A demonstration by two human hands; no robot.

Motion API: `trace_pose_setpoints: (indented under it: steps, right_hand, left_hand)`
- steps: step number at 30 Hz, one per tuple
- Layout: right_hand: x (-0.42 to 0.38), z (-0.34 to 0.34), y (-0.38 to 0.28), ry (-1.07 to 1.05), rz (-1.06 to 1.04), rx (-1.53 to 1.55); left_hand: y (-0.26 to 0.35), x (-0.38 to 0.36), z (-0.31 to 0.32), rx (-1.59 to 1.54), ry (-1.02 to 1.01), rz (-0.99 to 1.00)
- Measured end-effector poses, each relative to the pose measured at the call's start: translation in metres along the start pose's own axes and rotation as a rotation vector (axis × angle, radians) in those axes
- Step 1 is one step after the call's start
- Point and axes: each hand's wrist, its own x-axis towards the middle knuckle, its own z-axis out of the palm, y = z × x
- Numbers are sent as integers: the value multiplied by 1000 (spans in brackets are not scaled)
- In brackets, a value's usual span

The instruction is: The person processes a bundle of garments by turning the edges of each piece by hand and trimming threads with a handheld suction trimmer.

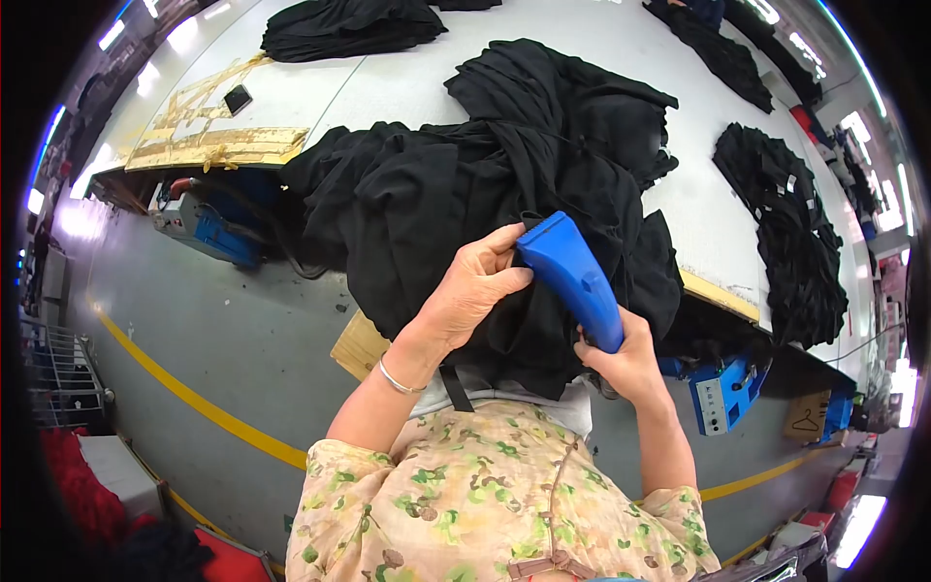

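My right hand [626, 354] is wrapped round the lower end of a blue electric clipper [574, 276]. The clipper's toothed head points up and to the left, against a bit of black cloth. Just left of that head, my left hand [483, 276] pinches the cloth between thumb and fingers. This cloth belongs to a black garment [407, 194] bunched over the table's front edge and hanging down before me. The clipper covers part of the fabric behind it.
More black garments lie in heaps on the white table [388, 92], including a pile [790, 233] at right and a pile [349, 29] at the back. Below the tabletop are a blue-grey machine [208, 228] at left and a blue box [722, 393] at right.
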Motion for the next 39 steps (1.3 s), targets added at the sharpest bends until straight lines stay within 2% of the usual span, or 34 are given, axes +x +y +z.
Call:
trace_pose_setpoints:
  steps: [2,3,5,6,8,10,11,12,13,14,15,19,20,23,26,30,33,34,37,38,39]
  right_hand:
    - [-2,-1,1,50,74,205]
    - [-3,-1,3,72,116,311]
    - [-2,-10,8,123,96,388]
    - [-1,-17,11,159,83,429]
    - [-1,-26,16,199,66,487]
    - [2,-24,18,213,106,511]
    - [1,-24,20,217,135,517]
    - [1,-22,22,211,132,513]
    - [0,-20,24,207,130,526]
    - [-2,-19,28,203,127,517]
    - [-5,-20,30,200,125,509]
    - [-20,-28,34,228,140,511]
    - [-23,-31,37,237,147,514]
    - [-24,-35,47,234,159,535]
    - [-22,-34,51,224,165,533]
    - [-21,-28,49,214,175,518]
    - [-24,-29,48,227,167,500]
    - [-26,-30,50,230,163,505]
    - [-25,-32,55,223,154,509]
    - [-24,-31,56,217,151,508]
    - [-23,-30,55,211,157,507]
  left_hand:
    - [14,-5,1,-12,59,85]
    - [18,-4,-24,217,151,148]
    - [46,-5,-77,425,449,457]
    - [59,-9,-102,571,687,553]
    - [72,-10,-100,787,900,656]
    - [56,-10,-69,926,843,659]
    - [38,-6,-38,1089,702,681]
    - [10,5,-18,1134,535,786]
    - [-14,7,11,1038,406,554]
    - [-44,19,22,1060,291,539]
    - [-65,30,33,1129,259,497]
    - [-105,64,26,1345,257,466]
    - [-107,64,24,1336,258,498]
    - [-102,62,16,1129,186,379]
    - [-94,57,26,1025,254,433]
    - [-109,69,36,1371,329,435]
    - [-111,73,26,1187,280,440]
    - [-108,73,22,1078,255,504]
    - [-96,59,10,620,221,155]
    - [-92,53,9,378,181,120]
    - [-86,48,7,313,185,85]
